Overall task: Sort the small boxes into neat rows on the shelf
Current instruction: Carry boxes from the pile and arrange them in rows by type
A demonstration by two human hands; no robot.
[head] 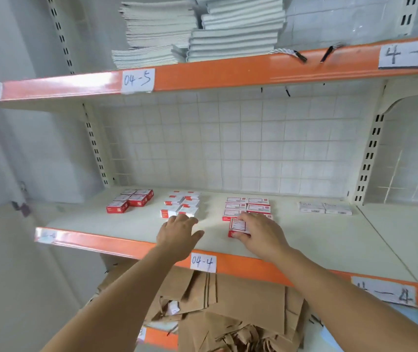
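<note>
Right hand (258, 233) grips a red-white box (238, 227), long axis front-to-back; left hand (178, 231) open

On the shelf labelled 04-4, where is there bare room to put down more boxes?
Bare shelf lies between the red-and-white group and the white boxes, and along the front edge left of the left hand. It is crowded around the right hand.

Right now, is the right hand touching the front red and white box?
Touching. The head view shows the right hand with fingers and thumb curled round the front red and white box, with no gap visible.
</note>
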